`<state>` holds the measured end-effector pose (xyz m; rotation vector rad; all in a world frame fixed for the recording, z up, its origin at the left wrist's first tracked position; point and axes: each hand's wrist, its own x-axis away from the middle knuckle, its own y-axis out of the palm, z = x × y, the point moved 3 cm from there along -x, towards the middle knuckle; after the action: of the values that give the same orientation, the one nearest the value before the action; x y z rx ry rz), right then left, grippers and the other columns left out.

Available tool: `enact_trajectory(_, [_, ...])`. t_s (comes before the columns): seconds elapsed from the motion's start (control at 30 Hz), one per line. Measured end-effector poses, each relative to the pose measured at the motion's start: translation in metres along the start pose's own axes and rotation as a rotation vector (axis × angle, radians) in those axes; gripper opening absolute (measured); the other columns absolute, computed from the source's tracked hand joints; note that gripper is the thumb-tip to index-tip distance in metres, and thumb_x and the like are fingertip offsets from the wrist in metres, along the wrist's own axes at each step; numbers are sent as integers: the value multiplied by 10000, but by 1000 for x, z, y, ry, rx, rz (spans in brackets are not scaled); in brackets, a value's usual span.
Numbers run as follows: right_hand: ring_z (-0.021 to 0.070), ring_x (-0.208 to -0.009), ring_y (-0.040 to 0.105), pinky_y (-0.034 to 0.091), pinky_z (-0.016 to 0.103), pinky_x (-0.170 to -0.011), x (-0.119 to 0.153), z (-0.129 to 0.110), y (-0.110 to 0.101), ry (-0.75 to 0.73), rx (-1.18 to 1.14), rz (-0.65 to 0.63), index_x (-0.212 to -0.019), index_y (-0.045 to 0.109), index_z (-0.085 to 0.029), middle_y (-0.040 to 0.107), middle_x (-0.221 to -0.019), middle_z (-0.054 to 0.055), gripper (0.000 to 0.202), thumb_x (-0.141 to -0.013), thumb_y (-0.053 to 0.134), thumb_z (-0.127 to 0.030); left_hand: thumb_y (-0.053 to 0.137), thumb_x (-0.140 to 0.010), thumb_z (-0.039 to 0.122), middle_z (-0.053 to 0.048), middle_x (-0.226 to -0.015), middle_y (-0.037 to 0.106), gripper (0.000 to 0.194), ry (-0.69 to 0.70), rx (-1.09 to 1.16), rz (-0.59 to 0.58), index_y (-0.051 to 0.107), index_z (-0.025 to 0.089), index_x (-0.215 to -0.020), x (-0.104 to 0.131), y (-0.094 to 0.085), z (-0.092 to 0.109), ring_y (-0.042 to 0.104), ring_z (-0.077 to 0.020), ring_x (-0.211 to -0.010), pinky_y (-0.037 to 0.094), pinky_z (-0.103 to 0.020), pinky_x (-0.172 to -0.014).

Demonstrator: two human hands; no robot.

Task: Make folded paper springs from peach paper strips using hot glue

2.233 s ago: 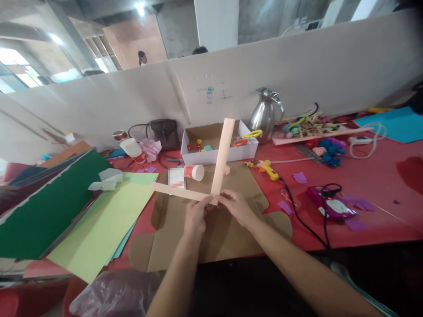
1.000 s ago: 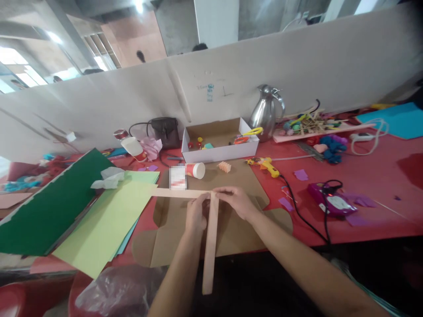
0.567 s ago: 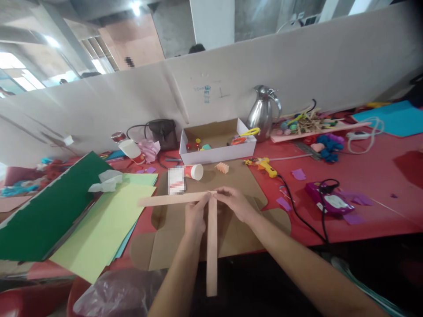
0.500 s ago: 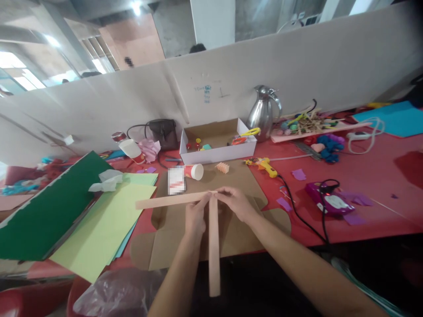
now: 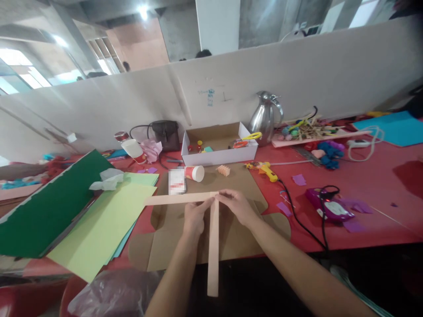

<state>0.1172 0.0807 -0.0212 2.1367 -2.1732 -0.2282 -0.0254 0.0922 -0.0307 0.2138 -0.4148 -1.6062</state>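
Two long pale-peach paper strips meet at a corner above the brown cardboard [image 5: 178,233]. One paper strip [image 5: 178,199] runs out to the left, its far end over the yellow-green paper. The other paper strip [image 5: 214,246] points down toward my body, past the table edge. My left hand [image 5: 194,215] is closed at the corner, its thumb and fingers pinching the strips from the left. From the right, my right hand [image 5: 236,204] pinches the same corner, its fingertips close to the left thumb. The exact overlap under the fingers is hidden.
Beyond the hands lie a paper cup [image 5: 194,173], a small accordion-folded paper piece [image 5: 224,170] and a yellow glue gun [image 5: 267,171]. A white box [image 5: 220,156] holds scissors [image 5: 251,136]. A steel jug [image 5: 264,116] stands behind; coloured paper sheets [image 5: 109,215] lie left, a purple device [image 5: 328,204] right.
The left-pointing strip has shifted right and its end sits slightly higher. The downward strip's lower end has swung slightly left. Both hands keep pinching the corner; the view has tilted a little.
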Motion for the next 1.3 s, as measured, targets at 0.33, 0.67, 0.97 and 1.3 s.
enact_trajectory(0.33, [124, -630, 571, 461, 281, -670, -4, 10, 6, 166, -275, 22, -731, 714, -178, 682, -713, 15, 270, -591, 802, -391, 811, -627, 318, -100, -842, 734, 353, -40, 30, -31, 680, 123, -891, 3, 0, 2, 695, -207, -712, 536, -300, -667])
enact_trajectory(0.67, [94, -563, 544, 453, 245, -585, -9, 16, 5, 187, -290, 102, -692, 676, -177, 651, -666, -11, 248, -565, 815, -339, 813, -599, 339, -69, -708, 723, 297, -49, -191, 168, 701, 117, -761, 1, -5, 2, 650, -165, -587, 493, -249, -562])
enact_trajectory(0.97, [69, -554, 568, 434, 170, -506, -11, 8, -10, 297, -234, -136, -761, 723, -163, 655, -636, -2, 194, -614, 793, -269, 815, -631, 237, -124, -915, 740, 292, -302, -238, -333, 737, 132, -893, -11, -6, 39, 688, -193, -786, 510, -275, -742])
enact_trajectory(1.3, [67, -534, 551, 461, 171, -491, -6, 5, -8, 240, -548, 40, -707, 661, -182, 616, -628, -33, 198, -590, 810, -238, 692, -755, 464, -172, -1124, 679, 450, -343, 25, -252, 703, 149, -1075, 2, -49, 59, 635, -298, -1050, 512, -377, -879])
